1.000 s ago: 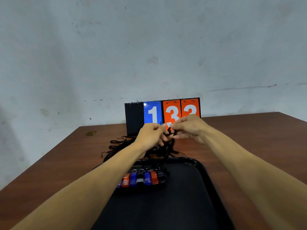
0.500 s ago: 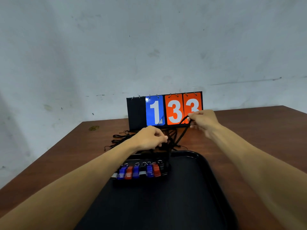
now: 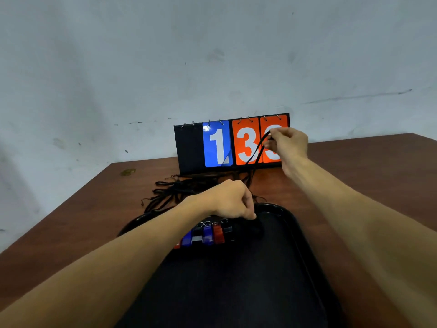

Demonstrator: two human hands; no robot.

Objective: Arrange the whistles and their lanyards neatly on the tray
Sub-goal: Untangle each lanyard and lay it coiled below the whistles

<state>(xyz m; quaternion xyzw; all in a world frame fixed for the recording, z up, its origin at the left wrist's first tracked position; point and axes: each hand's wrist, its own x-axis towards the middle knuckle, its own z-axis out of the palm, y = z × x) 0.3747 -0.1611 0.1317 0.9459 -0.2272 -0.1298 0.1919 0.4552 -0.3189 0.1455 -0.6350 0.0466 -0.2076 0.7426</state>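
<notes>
Right hand (image 3: 287, 144) rose beyond tray (image 3: 290, 216), grip pinching lanyard (image 3: 259, 147) taut for straightening; left hand (image 3: 233, 202) sank toward tray's whistles (image 3: 208, 234), grip curled, hold unclear.

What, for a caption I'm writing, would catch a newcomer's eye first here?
A flip scoreboard showing a blue 1 and orange 3 stands far back on the table. The right hand pinches a black lanyard running down to the fisted left hand, above coloured whistles lined up on the black tray.
</notes>
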